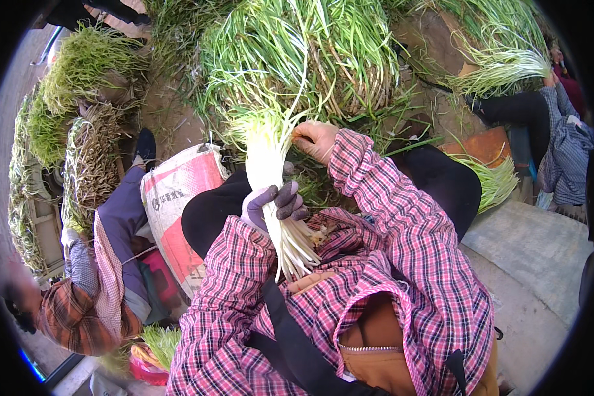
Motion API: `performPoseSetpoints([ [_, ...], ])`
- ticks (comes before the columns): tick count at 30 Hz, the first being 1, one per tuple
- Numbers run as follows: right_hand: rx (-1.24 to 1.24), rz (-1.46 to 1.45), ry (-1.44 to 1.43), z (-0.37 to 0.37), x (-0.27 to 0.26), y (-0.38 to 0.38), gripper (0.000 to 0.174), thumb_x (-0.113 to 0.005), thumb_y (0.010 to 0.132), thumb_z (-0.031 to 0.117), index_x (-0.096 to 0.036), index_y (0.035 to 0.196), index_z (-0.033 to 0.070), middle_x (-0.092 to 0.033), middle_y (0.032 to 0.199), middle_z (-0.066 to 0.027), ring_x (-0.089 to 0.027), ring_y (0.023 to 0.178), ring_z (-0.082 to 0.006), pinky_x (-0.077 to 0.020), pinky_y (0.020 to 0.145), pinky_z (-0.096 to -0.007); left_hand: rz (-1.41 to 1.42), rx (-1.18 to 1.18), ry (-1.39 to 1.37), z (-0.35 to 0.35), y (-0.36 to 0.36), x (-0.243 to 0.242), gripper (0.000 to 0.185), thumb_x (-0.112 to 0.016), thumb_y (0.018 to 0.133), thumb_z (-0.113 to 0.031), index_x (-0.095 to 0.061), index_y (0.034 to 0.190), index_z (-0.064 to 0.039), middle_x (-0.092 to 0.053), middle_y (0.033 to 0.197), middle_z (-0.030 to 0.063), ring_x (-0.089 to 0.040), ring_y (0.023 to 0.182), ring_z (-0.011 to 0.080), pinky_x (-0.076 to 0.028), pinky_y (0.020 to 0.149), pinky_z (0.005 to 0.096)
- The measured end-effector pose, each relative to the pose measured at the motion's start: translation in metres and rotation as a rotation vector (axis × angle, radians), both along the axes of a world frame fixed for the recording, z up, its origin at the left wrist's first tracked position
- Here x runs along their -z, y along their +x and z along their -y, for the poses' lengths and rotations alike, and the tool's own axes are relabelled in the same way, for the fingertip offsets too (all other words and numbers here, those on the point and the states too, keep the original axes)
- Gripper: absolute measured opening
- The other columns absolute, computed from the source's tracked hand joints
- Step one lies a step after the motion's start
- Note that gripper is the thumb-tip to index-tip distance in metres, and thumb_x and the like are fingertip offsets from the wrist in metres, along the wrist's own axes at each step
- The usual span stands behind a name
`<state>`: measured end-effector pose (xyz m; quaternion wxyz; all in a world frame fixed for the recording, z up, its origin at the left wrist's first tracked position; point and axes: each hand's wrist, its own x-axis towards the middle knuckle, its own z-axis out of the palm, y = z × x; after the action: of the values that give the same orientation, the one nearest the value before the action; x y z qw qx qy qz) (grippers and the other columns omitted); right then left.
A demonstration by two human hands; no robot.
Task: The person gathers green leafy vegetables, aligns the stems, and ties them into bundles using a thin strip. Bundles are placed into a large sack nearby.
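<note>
A bundle of pale leafy stalks (266,158), probably blanched chives, stands upright before my chest, white ends down and yellow-green leaves up. My left hand (276,205), in a pale glove with dark fingertips, is closed around its lower part. My right hand (317,141) is at the right edge of the leaves, thumb and forefinger bent together; whether they pinch a leaf cannot be told. Past the bundle lies a big heap of green leafy stalks (297,54) with brownish stem ends.
A red and white woven sack (178,203) lies to the left. A co-worker (79,302) sits at far left beside stacked bundles (91,168). Another co-worker (564,133) holds stalks (515,69) at right. A loose pale bunch (495,183) lies near my right knee by a grey board (534,252).
</note>
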<state>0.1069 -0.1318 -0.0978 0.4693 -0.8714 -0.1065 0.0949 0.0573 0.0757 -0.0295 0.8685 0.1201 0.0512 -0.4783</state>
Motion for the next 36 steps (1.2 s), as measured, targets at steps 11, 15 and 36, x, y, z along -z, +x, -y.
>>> performPoseSetpoints([
  [11,-0.156,-0.239,0.316,0.011,-0.051,-0.044,0.055,-0.055,0.082,0.003,-0.043,0.136,0.005,-0.055,0.126,-0.0157,-0.063,0.089,-0.0177,-0.0497,0.086,-0.0303,0.002,-0.01,-0.027,0.0,0.002,0.003,0.047,-0.059,0.09,-0.02,-0.038,0.131,-0.011,-0.044,0.07,-0.0008,-0.042,0.059,0.0103,-0.037,0.066,0.0304],
  [15,-0.092,-0.194,0.11,-0.01,-0.052,-0.061,0.027,-0.048,0.097,0.026,-0.064,0.108,0.007,-0.068,0.097,-0.0105,-0.064,0.093,-0.0172,-0.0492,0.086,-0.0313,-0.019,0.012,0.021,0.0,0.004,0.002,0.063,-0.059,0.088,-0.018,-0.029,0.142,-0.014,-0.057,0.108,0.0099,-0.047,0.062,0.0125,-0.041,0.069,0.0325],
  [36,-0.118,-0.069,0.263,-0.002,-0.066,-0.143,0.048,-0.043,0.097,0.047,-0.065,0.098,0.005,-0.059,0.062,-0.0065,-0.06,0.054,-0.0186,-0.0449,0.051,-0.0295,0.519,-0.074,-0.035,0.004,0.021,-0.062,0.044,-0.051,0.095,-0.022,-0.038,0.135,-0.009,-0.04,0.07,-0.0035,-0.042,0.055,0.0073,-0.039,0.063,0.027],
])
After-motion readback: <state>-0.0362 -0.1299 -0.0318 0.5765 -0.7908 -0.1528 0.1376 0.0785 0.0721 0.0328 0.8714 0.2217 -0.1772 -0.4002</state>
